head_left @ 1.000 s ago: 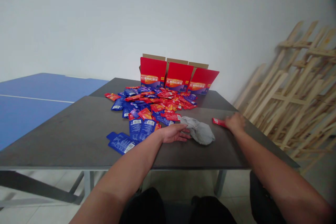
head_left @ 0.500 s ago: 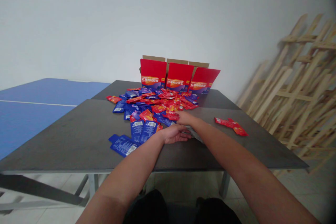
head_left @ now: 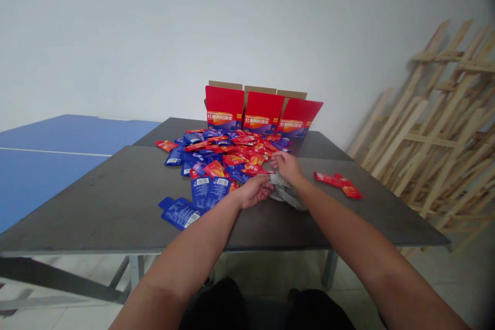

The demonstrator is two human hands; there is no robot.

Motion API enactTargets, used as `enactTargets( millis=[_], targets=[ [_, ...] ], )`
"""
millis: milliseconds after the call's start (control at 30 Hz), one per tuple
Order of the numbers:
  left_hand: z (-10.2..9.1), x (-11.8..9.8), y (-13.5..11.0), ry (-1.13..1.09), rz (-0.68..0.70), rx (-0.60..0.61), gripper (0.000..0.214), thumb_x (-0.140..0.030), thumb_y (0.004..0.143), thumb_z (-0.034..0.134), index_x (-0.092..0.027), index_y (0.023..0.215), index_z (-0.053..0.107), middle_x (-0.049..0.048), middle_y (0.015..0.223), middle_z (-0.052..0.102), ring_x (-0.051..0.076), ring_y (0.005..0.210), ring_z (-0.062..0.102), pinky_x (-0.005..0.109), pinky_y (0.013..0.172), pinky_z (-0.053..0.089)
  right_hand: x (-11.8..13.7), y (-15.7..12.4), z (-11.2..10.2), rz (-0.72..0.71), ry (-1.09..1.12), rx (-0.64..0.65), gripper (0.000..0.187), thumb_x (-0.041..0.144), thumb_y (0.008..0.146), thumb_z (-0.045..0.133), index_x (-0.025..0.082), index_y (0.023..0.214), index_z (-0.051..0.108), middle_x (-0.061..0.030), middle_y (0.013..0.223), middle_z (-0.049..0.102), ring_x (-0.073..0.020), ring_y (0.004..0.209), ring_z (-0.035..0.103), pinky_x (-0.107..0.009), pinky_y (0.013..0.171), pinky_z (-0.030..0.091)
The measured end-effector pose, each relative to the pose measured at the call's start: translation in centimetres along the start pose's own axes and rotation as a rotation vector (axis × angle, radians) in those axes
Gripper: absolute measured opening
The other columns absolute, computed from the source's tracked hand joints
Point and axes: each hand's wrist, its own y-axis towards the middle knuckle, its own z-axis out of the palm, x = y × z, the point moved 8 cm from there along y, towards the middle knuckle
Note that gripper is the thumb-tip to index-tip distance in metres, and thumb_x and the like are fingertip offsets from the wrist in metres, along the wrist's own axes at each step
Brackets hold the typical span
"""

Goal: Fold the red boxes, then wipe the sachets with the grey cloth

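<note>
My left hand (head_left: 255,191) is low over the table, its fingers curled at the left edge of a crumpled grey cloth (head_left: 286,195). A thin red strip shows just above its thumb; whether that hand touches it I cannot tell. My right hand (head_left: 288,166) is raised beyond the cloth, fingertips drawn together at the right side of the pile; anything in them is too small to make out. Red sachets (head_left: 235,160) and blue sachets (head_left: 176,155) lie heaped ahead of both hands. Some blue sachets (head_left: 211,192) with barcodes lie left of my left hand.
Three open red cartons (head_left: 263,108) stand behind the pile. A few red sachets (head_left: 340,184) lie apart on the right of the dark table (head_left: 154,185). A blue table (head_left: 58,175) adjoins at left. Wooden frames (head_left: 433,139) lean against the right wall.
My right hand has drawn back from the red sachet, up and to the right. My left hand has shifted slightly left and up. More of the grey cloth shows between them.
</note>
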Motion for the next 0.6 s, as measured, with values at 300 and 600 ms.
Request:
enactTargets(
  millis=[300,600],
  targets=[
    [-0.7,0.7,0.4,0.032,-0.063,-0.093,0.004,-0.011,0.08,0.053,-0.013,0.08,0.057,0.0022,0.064,0.059,0.005,0.047,0.049,0.014,0.044,0.034,-0.3,-0.9,5.3,-0.067,-0.449,0.44,0.053,0.007,0.073,0.063,0.019,0.125,0.061,-0.0076,0.128,0.064,-0.0218,0.114,0.062,-0.032,0.098,0.048],
    [-0.7,0.9,0.4,0.019,-0.089,-0.094,0.003,-0.012,0.081,0.057,-0.011,0.078,0.058,0.0055,0.067,0.062,0.005,0.05,0.05,0.015,0.046,0.035,0.5,-0.7,6.0,-0.089,-0.596,0.646,0.063,0.005,0.065,0.07,0.023,0.126,0.063,-0.0067,0.122,0.068,-0.0232,0.104,0.066,-0.027,0.087,0.05]
  ],
)
